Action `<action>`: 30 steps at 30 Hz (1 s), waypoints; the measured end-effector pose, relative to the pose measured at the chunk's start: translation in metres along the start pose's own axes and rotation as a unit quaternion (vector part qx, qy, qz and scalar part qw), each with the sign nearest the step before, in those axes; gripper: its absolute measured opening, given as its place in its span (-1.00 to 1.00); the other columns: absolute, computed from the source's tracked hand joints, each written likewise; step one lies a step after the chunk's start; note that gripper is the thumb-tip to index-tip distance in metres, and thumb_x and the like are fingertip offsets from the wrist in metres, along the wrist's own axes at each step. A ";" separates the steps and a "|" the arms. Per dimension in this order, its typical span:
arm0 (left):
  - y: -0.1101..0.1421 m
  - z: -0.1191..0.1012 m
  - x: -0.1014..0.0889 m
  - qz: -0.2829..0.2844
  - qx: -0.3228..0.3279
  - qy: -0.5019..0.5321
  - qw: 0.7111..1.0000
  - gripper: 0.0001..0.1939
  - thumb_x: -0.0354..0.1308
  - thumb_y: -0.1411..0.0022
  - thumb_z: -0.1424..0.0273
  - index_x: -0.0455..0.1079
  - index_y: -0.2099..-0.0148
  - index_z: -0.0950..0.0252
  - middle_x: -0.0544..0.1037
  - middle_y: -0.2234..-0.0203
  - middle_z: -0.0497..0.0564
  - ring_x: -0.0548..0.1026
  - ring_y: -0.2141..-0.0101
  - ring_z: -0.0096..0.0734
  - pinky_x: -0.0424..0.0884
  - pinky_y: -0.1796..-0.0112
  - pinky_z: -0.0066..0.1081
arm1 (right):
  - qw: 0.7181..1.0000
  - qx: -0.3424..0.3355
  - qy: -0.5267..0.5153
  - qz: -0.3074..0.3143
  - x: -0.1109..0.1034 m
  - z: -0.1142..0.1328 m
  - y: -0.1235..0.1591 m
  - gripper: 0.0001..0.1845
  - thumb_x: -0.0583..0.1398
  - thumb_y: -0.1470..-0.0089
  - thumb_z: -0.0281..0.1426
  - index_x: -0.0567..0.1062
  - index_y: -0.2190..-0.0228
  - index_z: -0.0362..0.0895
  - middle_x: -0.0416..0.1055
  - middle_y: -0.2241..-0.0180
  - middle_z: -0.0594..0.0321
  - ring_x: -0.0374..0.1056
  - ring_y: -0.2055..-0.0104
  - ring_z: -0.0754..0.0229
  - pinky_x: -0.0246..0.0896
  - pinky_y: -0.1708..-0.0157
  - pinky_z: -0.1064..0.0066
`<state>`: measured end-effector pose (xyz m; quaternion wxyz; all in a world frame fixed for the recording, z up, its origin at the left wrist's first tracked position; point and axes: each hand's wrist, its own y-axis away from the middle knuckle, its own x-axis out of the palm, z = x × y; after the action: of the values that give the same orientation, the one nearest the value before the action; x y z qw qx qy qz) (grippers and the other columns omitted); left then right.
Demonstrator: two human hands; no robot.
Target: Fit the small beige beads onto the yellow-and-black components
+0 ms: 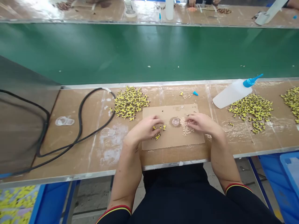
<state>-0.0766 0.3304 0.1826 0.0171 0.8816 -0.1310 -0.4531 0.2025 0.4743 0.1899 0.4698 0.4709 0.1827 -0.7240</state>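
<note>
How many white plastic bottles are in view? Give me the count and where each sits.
2: a squeeze bottle with a blue nozzle lying on the near bench, right of the hands, and an upright white bottle on the far bench, cut off by the view's top edge. Others may lie out of view.

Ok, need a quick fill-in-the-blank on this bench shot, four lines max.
1. The pieces nearest the left hand on the cardboard are ____ in colour.
2. The clear cup sits ____ the left hand and the right hand.
3. The squeeze bottle has a ____ nozzle.
4. Seen from the head camera, the black cable lies to the ____ of the cardboard.

Missing words: yellow; between; blue; left.
</note>
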 end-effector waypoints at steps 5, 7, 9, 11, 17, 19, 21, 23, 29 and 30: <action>-0.007 -0.003 0.007 0.034 -0.009 0.013 0.999 -0.74 0.03 -0.26 0.57 0.51 0.15 0.24 0.57 0.28 0.03 0.53 0.25 -0.29 0.40 0.19 -0.35 | 0.999 0.007 0.028 0.025 0.006 0.005 -0.007 -0.87 0.22 -0.22 -0.44 0.60 0.27 -0.04 0.58 0.22 0.17 0.45 0.20 0.06 0.18 0.29 0.32; -0.007 -0.004 0.006 0.038 -0.017 0.017 0.999 -0.75 0.02 -0.25 0.59 0.49 0.19 0.25 0.58 0.32 0.02 0.52 0.28 -0.30 0.37 0.23 -0.37 | 0.999 0.012 0.032 0.041 0.004 0.006 -0.007 -0.86 0.21 -0.23 -0.45 0.60 0.33 -0.04 0.58 0.23 0.19 0.45 0.21 0.08 0.14 0.32 0.34; -0.007 -0.004 0.005 0.037 -0.021 0.015 0.999 -0.80 0.03 -0.25 0.57 0.47 0.24 0.26 0.57 0.34 0.02 0.51 0.29 -0.29 0.36 0.24 -0.36 | 0.998 0.023 0.035 0.047 0.003 0.006 -0.007 -0.85 0.22 -0.22 -0.46 0.60 0.35 -0.04 0.58 0.25 0.20 0.45 0.20 0.08 0.12 0.33 0.35; -0.007 -0.003 0.005 0.027 -0.022 0.008 0.999 -0.84 0.05 -0.27 0.52 0.45 0.29 0.27 0.56 0.32 0.04 0.51 0.30 -0.28 0.37 0.24 -0.35 | 0.998 0.033 0.039 0.044 0.003 0.008 -0.008 -0.85 0.23 -0.21 -0.46 0.60 0.35 -0.04 0.59 0.25 0.20 0.44 0.19 0.07 0.10 0.35 0.34; -0.005 0.005 0.005 0.011 -0.035 0.009 0.999 -0.80 0.05 -0.32 0.44 0.50 0.12 0.29 0.55 0.18 0.12 0.56 0.19 -0.21 0.43 0.12 -0.27 | 0.997 0.025 0.054 0.047 0.008 0.015 -0.011 -0.80 0.16 -0.27 -0.43 0.56 0.36 -0.06 0.57 0.21 0.19 0.41 0.24 0.11 0.01 0.42 0.34; -0.004 0.006 0.003 0.016 -0.049 -0.002 0.999 -0.81 0.05 -0.30 0.46 0.51 0.17 0.29 0.57 0.21 0.11 0.56 0.21 -0.20 0.43 0.12 -0.26 | 0.997 0.020 0.062 0.048 0.009 0.016 -0.011 -0.80 0.14 -0.28 -0.44 0.54 0.35 -0.07 0.56 0.20 0.18 0.41 0.24 0.12 -0.01 0.41 0.34; -0.003 0.005 0.000 0.012 -0.062 -0.005 0.998 -0.84 0.09 -0.26 0.45 0.51 0.21 0.28 0.58 0.26 0.08 0.55 0.25 -0.22 0.42 0.16 -0.28 | 0.997 0.016 0.062 0.044 0.009 0.015 -0.010 -0.81 0.12 -0.29 -0.46 0.51 0.35 -0.08 0.55 0.20 0.17 0.40 0.24 0.12 -0.01 0.40 0.33; -0.003 0.005 -0.002 0.006 -0.071 0.001 0.997 -0.87 0.11 -0.23 0.45 0.50 0.25 0.28 0.58 0.32 0.05 0.54 0.30 -0.25 0.41 0.20 -0.32 | 0.998 0.010 0.050 0.039 0.010 0.012 -0.010 -0.83 0.13 -0.28 -0.46 0.50 0.34 -0.09 0.54 0.21 0.16 0.40 0.25 0.13 0.01 0.37 0.33; 0.001 0.013 -0.008 0.001 -0.081 0.042 0.996 -0.91 0.11 -0.16 0.43 0.45 0.29 0.28 0.55 0.41 -0.01 0.48 0.38 -0.34 0.38 0.28 -0.39 | 0.999 -0.027 -0.015 0.040 0.019 0.010 -0.015 -0.99 0.21 -0.23 -0.43 0.46 0.26 -0.10 0.52 0.21 0.17 0.42 0.22 0.13 0.17 0.23 0.33; 0.002 0.015 -0.009 0.004 -0.081 0.045 0.996 -0.90 0.11 -0.17 0.42 0.45 0.29 0.28 0.55 0.40 0.00 0.48 0.38 -0.34 0.37 0.28 -0.39 | 0.998 -0.035 -0.026 0.041 0.020 0.010 -0.016 -0.98 0.20 -0.24 -0.45 0.46 0.26 -0.11 0.52 0.22 0.17 0.42 0.22 0.14 0.19 0.21 0.32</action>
<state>-0.0946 0.3317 0.1811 0.0959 0.8963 -0.0964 -0.4221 0.1815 0.4650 0.1750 0.5199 0.4420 0.1765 -0.7094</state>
